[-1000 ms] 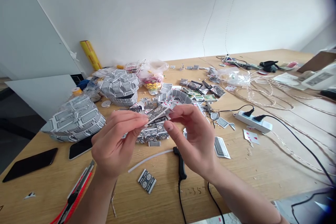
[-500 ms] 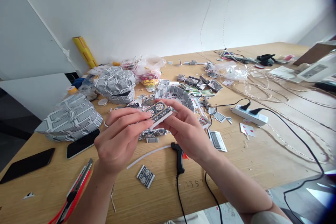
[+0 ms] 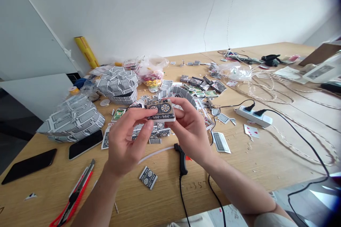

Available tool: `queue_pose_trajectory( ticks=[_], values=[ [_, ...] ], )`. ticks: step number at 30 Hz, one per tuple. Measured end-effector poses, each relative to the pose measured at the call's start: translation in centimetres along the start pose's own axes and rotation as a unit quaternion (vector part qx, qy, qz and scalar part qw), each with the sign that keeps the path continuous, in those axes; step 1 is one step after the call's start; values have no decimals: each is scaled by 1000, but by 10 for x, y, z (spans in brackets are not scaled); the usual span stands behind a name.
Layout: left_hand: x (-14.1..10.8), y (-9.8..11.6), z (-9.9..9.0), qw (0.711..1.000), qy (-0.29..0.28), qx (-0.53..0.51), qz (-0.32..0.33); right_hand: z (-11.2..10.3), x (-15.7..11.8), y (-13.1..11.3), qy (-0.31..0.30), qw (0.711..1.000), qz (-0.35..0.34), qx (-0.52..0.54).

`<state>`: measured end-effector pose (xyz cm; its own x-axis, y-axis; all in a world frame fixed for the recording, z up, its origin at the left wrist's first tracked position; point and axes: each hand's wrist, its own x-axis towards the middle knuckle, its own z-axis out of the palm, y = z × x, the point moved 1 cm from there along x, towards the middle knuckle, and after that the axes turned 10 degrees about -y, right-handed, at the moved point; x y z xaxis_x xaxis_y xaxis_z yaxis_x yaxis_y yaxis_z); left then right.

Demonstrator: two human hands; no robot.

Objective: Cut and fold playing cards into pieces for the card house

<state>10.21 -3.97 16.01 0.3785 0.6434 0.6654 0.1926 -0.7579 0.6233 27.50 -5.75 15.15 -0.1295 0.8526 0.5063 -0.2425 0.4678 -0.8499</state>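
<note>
A small stack of patterned cards, brown and black with wheel designs and white edges, is held up above the middle of the table. My right hand grips it at its right end, thumb at the near edge and fingers behind. On the left end, my left hand pinches it with the index finger on top and the thumb at the lower edge. Below lies a folded patterned card piece. A black glue gun rests beneath my right hand. Patterned strips lie behind the hands.
Two woven card structures stand at the left. Two phones and a red utility knife lie nearer. At the right are a power strip, cables and loose cards. A glue-gun cord runs to the front edge.
The card stack has turned from slanted to nearly level, its patterned face now more visible. My left hand's fingers have shifted from lying across it to a thumb-and-index pinch.
</note>
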Motion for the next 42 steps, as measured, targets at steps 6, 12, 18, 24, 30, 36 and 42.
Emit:
queue_pose_trajectory(
  ticks=[6,12,18,24,30,36,42],
  values=[
    [4,-4,-1,997,65,-33,-32,-1,1,-6,-52,998,-27,-28],
    [5,-3,-2,996,49,-44,-58,-9,3,-12,30,996,-38,-75],
    [4,2,-6,996,24,-37,-74,-9,2,-16,32,998,8,-47],
    [3,0,-9,995,-25,-27,-92,-10,2,-19,7,999,43,-15],
    [5,0,-10,994,-59,11,-96,-15,0,-22,-31,990,67,-117],
    [7,-4,-11,988,-64,-41,-133,-16,1,-31,-86,967,42,-235],
    [11,-3,-16,986,-98,-51,-129,-16,4,-34,-165,936,86,-300]
  ],
)
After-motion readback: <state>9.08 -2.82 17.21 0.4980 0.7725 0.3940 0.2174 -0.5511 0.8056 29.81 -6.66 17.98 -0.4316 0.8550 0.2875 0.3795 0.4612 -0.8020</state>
